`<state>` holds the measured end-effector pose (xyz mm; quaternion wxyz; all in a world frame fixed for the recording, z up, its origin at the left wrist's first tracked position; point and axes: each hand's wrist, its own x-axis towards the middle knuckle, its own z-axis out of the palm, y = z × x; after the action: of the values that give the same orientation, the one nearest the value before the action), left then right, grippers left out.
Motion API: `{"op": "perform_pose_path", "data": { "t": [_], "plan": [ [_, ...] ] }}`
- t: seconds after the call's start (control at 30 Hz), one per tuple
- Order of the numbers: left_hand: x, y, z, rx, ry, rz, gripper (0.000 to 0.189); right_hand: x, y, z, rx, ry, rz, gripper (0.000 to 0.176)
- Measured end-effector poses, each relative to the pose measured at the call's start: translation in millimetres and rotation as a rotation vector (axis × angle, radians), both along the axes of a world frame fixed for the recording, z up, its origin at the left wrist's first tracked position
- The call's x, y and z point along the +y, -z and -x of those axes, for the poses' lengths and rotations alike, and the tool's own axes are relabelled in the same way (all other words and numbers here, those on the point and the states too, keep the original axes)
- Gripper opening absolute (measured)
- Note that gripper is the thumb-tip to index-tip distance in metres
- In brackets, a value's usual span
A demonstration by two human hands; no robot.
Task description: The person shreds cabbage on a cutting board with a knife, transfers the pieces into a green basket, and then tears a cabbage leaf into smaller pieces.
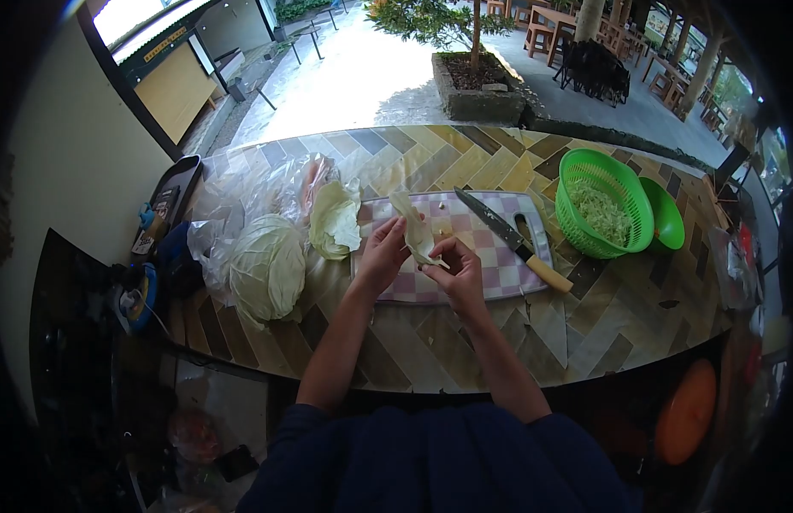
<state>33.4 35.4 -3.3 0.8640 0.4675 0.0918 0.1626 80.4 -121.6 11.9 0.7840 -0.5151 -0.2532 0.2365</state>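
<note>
Dark shirt (439, 453) fills six o'clock, nearest the camera, with both forearms reaching from it over the desk (430, 350) towards the board (512, 278), which I take as the clock's centre. Just above the board, the left hand (386, 250) grips the leaf (418, 229) along its side, while the right hand (453, 267) pinches its lower end between thumb and fingers. Two holds probably suit something so thin and curled, since one alone would likely let it flop. The knife (514, 242) lies flat, its tip towards twelve and its handle jutting past the board's edge at four; set so, it leaves both hands free and its grip easy for the right one to find. The cabbage (266, 269) sits at nine with a spare leaf (335, 222) beside it, handy for the left hand, and a crumpled bag (247, 192) spreads loosely at ten. Between two and three, the basket (580, 235) holds the shreds (603, 215), presumably because its high, pierced wall contains them and lets moisture out; the bowl (666, 218) stands just past it at three.
</note>
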Motion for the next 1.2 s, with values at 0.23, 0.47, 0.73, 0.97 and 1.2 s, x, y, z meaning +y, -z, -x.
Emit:
{"op": "perform_pose_path", "data": {
  "t": [0.23, 0.47, 0.73, 0.97, 1.2],
  "plan": [
    [2.4, 7.3, 0.1, 0.106, -0.116, -0.123, 0.026, 0.9, 4.5, 3.6, -0.223, -0.087, 0.049, 0.027],
    [-0.7, 1.7, 2.4, 0.198, -0.021, -0.379, 0.027, 3.6, 4.1, -6.9, -0.042, 0.230, 0.076, 0.040],
    [-18.2, -23.4, 8.1, 0.243, 0.218, -0.775, 0.033, -3.8, 8.1, -21.1, -0.053, 0.308, 0.112, 0.020],
    [-29.6, -30.0, 7.3, 0.161, 0.036, -0.670, 0.034, -2.0, 12.4, -24.2, -0.084, 0.394, 0.078, 0.014],
    [-23.3, -41.5, 3.9, 0.238, 0.179, -0.458, 0.036, -8.0, 0.6, -22.8, -0.070, 0.375, 0.040, 0.015]
  ]
}}
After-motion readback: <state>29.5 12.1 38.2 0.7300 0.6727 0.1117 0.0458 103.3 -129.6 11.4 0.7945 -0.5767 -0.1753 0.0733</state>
